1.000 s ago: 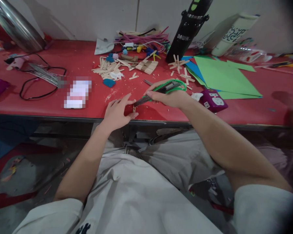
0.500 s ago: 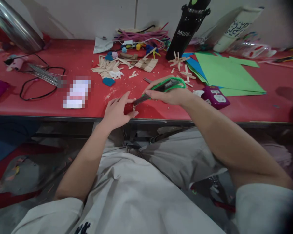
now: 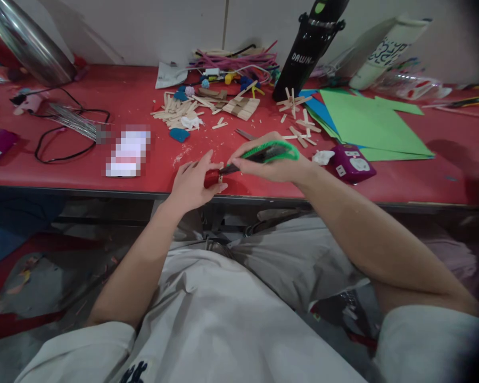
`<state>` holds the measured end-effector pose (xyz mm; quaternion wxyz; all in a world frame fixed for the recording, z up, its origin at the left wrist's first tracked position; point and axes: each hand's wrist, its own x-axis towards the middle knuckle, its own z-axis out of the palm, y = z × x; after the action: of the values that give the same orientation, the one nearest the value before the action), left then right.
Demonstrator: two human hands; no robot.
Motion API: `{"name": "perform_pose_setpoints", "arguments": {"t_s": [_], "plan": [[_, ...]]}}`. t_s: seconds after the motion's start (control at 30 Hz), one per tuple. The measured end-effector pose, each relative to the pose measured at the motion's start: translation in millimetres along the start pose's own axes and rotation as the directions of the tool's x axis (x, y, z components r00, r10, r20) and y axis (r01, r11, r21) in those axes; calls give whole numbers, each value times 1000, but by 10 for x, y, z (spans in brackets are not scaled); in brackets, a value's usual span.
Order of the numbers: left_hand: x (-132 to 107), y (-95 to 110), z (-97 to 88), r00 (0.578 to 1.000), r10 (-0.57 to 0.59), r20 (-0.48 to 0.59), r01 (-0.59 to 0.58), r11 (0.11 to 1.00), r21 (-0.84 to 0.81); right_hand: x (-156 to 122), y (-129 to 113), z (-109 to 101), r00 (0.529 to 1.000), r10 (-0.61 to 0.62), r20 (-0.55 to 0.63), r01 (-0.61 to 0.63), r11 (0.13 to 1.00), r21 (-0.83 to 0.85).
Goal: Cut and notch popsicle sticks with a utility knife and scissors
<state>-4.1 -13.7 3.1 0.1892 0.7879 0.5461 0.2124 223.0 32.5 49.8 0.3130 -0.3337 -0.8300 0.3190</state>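
Observation:
My right hand [image 3: 277,166] is wrapped round a green and black utility knife [image 3: 270,152]. Its blade points left and its tip meets a short piece of wooden craft stick [image 3: 221,180] near the table's front edge. With thumb and forefinger, my left hand [image 3: 191,183] holds that piece at its two ends against the red tabletop [image 3: 135,101]; the other fingers are stretched out flat. Just beyond my right hand lies a thin grey metal tool [image 3: 244,134], partly hidden by the hand.
Behind my hands lie a heap of cut craft sticks [image 3: 179,110], a bundle of sticks [image 3: 241,108] and star-shaped stick pieces [image 3: 292,102]. A phone [image 3: 128,154] is at left. Green paper [image 3: 375,125], a purple box [image 3: 355,164] and a black bottle [image 3: 303,58] stand right.
My right hand has shifted slightly left and down with the knife, its fingers now closer to the stick. My left hand keeps its place. The view has moved a little.

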Motion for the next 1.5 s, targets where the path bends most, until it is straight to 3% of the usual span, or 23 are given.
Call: {"name": "perform_pose_setpoints", "arguments": {"t_s": [0.1,0.27,0.47,0.93,1.27,1.5], "plan": [[1,11,0,999,-40,-1,40,999,2,37,7,4,987,152,-48,-150,988,38],[-1,12,1,1000,-28,-4,28,1000,5,31,-55,-3,997,53,-58,-54,998,-24],[-9,-14,11,999,-44,2,44,999,15,-61,-109,-49,992,87,-92,-88,996,-12],[-35,-23,8,1000,6,-22,-6,1000,22,-46,-145,-66,997,39,62,-36,998,-55],[-12,-19,28,999,8,-32,-7,1000,23,-2,-364,-42,985,-5,173,22,995,-100],[5,8,12,999,-4,-39,6,999,37,78,-452,103,993,18,118,-7,996,-94]]}}
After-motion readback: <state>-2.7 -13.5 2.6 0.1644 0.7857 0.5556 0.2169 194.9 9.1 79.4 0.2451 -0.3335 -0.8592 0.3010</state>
